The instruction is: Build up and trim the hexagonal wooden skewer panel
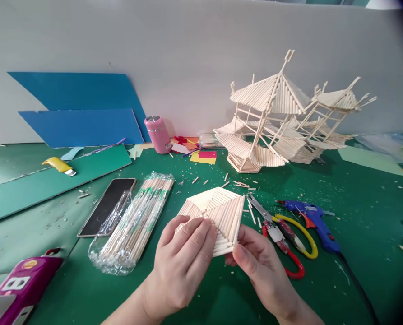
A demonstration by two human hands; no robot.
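Observation:
A many-sided panel of pale wooden sticks [226, 216], its sticks laid in wedges that meet at the middle, is held above the green table. My left hand [186, 262] lies over its left part, fingers bent together with the tips near the centre. My right hand [262, 266] pinches the lower right edge, thumb on top and the other fingers mostly hidden beneath. Just right of the panel lie scissors [301, 234] with yellow and red handles. Short cut stick pieces [243, 184] are scattered behind it.
Behind stands a stick-built pavilion model [269, 97]. A blue glue gun [318, 221] lies at the right, its cord running forward. To the left are bagged sticks [140, 221], a phone [103, 205], a yellow cutter [57, 165] and a purple power strip [28, 282]. A pink bottle [158, 135] stands behind.

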